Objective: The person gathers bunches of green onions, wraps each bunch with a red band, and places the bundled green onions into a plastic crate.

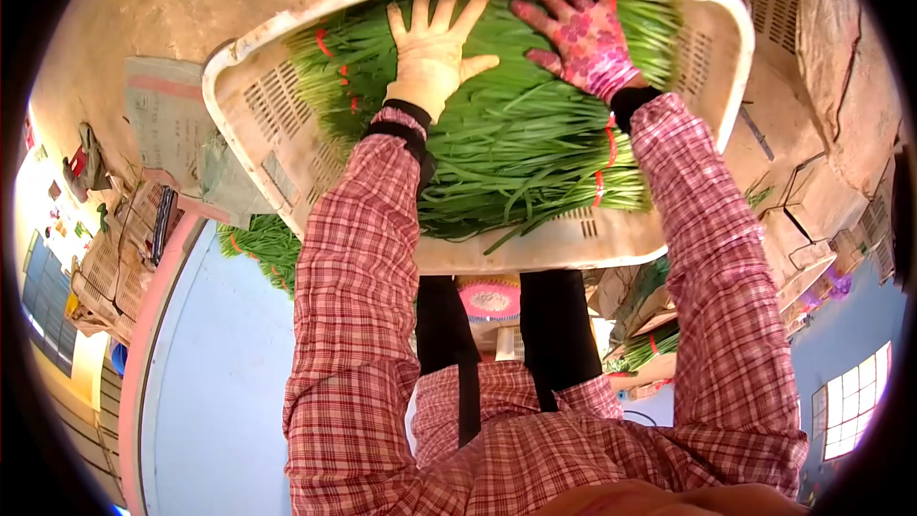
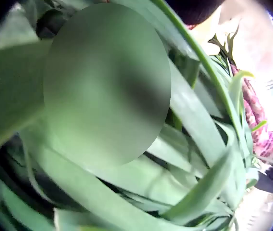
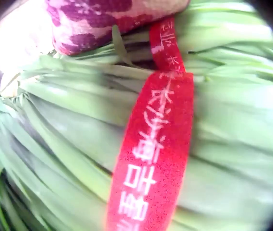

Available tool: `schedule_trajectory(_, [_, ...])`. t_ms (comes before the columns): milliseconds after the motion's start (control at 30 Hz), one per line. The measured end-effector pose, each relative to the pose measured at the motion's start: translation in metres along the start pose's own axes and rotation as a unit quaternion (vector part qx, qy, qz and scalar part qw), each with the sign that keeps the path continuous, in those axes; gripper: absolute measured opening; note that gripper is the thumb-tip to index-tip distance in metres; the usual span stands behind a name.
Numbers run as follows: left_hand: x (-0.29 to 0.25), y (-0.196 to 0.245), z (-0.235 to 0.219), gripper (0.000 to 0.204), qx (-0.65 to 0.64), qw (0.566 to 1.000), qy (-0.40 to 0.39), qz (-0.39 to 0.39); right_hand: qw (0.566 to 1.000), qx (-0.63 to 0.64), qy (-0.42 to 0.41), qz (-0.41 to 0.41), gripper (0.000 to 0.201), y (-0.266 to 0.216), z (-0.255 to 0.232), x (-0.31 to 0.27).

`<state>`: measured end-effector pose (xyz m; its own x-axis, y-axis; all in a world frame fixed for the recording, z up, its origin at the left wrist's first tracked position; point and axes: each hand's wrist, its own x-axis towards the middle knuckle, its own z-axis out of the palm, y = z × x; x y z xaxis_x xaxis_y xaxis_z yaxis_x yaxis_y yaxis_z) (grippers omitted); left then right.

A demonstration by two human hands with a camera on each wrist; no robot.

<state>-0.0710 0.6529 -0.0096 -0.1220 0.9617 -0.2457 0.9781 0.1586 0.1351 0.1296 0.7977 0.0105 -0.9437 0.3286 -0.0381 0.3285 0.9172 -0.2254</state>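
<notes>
Bundles of green chives (image 1: 525,158), tied with red bands, fill a large dirty-white plastic basket (image 1: 458,253). My left hand (image 1: 435,53), in a cream glove, lies flat on them with its fingers spread. To its right, my right hand (image 1: 583,38), in a pink flowered glove, also rests on the chives with fingers extended toward the far rim. Long flat chive leaves (image 2: 194,120) crowd the left wrist view, where the flowered glove shows at the right edge. A red band (image 3: 151,144) with white printed characters crosses a bundle in the right wrist view, below the flowered glove.
More chives (image 1: 263,248) lie on a blue surface (image 1: 210,354) at the left. Behind them, a flattened sack (image 1: 167,119) lies beside the basket. Crates (image 1: 124,248) stand further left, with cartons (image 1: 817,201) at the right. A pink round thing (image 1: 489,298) shows between the person's legs.
</notes>
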Motion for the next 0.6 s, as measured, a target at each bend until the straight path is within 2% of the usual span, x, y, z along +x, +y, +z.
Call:
schedule_trajectory(33, [-0.001,-0.001,0.003,0.099,0.005,1.0,0.009,0.005,0.998,-0.032,0.056,-0.017,0.05,-0.002,-0.004,0.0])
schedule_trajectory(100, [0.0,0.0,0.003,0.098,0.016,1.0,0.012,-0.003,0.999,-0.033,-0.015,0.003,0.065,-0.008,-0.006,0.005])
schedule_trajectory(233, [-0.007,-0.002,0.0,0.094,-0.002,0.996,0.081,0.024,0.995,-0.051,0.074,-0.037,0.056,-0.01,-0.014,0.002])
schedule_trajectory(267, [-0.009,0.003,-0.009,0.098,0.048,0.997,0.045,0.038,1.0,0.0,0.0,-0.011,0.057,-0.013,-0.028,0.002])
schedule_trajectory(300, [-0.016,0.017,-0.054,0.092,-0.03,0.999,0.036,0.019,1.0,0.003,-0.01,-0.001,0.059,-0.014,-0.027,0.002])
schedule_trajectory(367, [-0.04,0.043,-0.089,0.095,0.004,0.998,0.056,-0.006,1.0,-0.004,0.017,-0.018,0.06,-0.016,-0.026,-0.003])
schedule_trajectory(400, [-0.057,0.056,-0.11,0.098,0.002,1.0,0.027,0.015,1.0,-0.019,-0.014,-0.012,0.062,-0.019,-0.035,-0.002])
schedule_trajectory(433, [-0.074,0.065,-0.102,0.105,0.019,0.999,0.016,0.037,1.0,0.012,-0.008,0.001,0.061,-0.024,-0.045,-0.006])
schedule_trajectory(500, [-0.114,0.085,-0.081,0.106,0.065,0.992,-0.044,0.102,0.998,-0.039,0.043,-0.02,0.054,-0.04,-0.085,-0.028])
schedule_trajectory(533, [-0.131,0.096,-0.076,0.114,0.055,0.984,-0.105,0.134,0.994,-0.029,-0.04,0.097,0.039,-0.041,-0.056,-0.058])
schedule_trajectory(567, [-0.146,0.105,-0.069,0.115,0.055,0.976,-0.134,0.164,0.997,0.023,0.048,0.048,0.025,-0.058,-0.07,-0.076])
schedule_trajectory(600, [-0.156,0.107,-0.061,0.115,0.033,0.971,-0.15,0.181,0.922,0.344,-0.097,0.145,0.029,-0.063,-0.058,-0.109])
